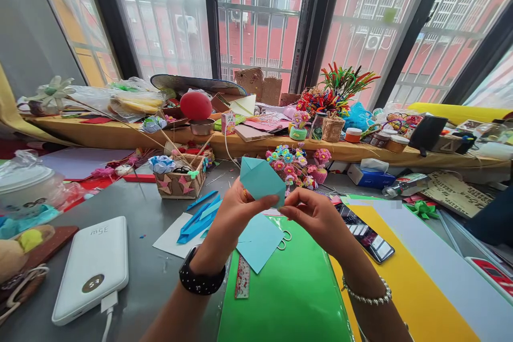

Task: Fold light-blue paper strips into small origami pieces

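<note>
A light-blue sheet of paper (262, 179), with a folded flap at its upper left, is held up over the desk. My left hand (234, 208) grips its lower left, thumb lying along the lower edge. At the lower right corner my right hand (310, 214) pinches the paper between thumb and fingertips. Below, another light-blue sheet (258, 248) lies flat on a green mat (284, 299). Scissors (284, 240) stick out beside that sheet, their blades hidden. A small patterned ruler (242, 278) lies by its lower left edge.
Folded blue paper strips (200, 222) rest on white paper at the left. Near them stand a woven box (180, 179) and a white power bank (94, 267) with a cable. A phone (366, 232) lies on yellow paper at the right. Crochet flowers (292, 163) stand behind my hands.
</note>
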`<control>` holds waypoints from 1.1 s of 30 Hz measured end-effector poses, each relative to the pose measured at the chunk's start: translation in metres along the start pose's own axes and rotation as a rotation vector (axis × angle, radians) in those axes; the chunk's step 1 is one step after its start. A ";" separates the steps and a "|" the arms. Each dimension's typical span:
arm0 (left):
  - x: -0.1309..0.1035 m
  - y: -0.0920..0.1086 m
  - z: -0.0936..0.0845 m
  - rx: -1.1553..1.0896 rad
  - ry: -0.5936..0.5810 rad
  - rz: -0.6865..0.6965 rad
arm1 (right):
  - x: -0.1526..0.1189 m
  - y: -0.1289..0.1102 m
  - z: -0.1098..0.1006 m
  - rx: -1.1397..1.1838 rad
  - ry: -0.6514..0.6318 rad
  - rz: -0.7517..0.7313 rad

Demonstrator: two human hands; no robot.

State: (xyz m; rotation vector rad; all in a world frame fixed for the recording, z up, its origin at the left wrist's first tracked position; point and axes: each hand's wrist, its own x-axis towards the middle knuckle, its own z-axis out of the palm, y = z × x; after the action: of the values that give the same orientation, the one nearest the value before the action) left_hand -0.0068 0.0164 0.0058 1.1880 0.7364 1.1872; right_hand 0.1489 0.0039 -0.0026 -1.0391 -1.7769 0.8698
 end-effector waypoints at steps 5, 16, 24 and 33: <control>-0.002 0.004 0.000 0.051 -0.008 -0.028 | -0.001 -0.003 -0.004 -0.074 -0.042 -0.040; -0.002 0.003 0.002 0.097 -0.014 -0.019 | 0.001 0.001 0.001 -0.046 0.030 0.002; 0.001 0.001 -0.002 0.164 0.028 0.017 | 0.001 0.000 0.001 -0.043 -0.008 0.031; 0.002 -0.008 -0.006 0.187 -0.046 -0.020 | 0.002 0.006 -0.005 -0.131 -0.025 0.067</control>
State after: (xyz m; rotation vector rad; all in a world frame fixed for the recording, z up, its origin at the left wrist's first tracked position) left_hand -0.0092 0.0209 -0.0031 1.3550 0.8365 1.0890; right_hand 0.1547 0.0089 -0.0050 -1.1825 -1.8494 0.8189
